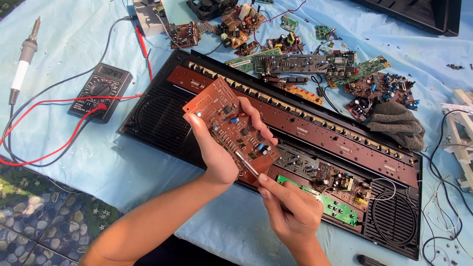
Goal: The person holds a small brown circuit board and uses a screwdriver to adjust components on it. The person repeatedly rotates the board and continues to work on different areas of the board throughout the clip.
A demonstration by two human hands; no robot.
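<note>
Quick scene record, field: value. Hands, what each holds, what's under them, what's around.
left hand: holds brown circuit board up, component side to camera
right hand: grips thin metal tool, tip on the board's lower part
beneath: opened black keyboard case with speaker grilles and long brown board
left of case: multimeter with red and black leads; soldering iron at far left
behind case: loose circuit boards
right: grey cloth
surface: light blue sheet
</note>
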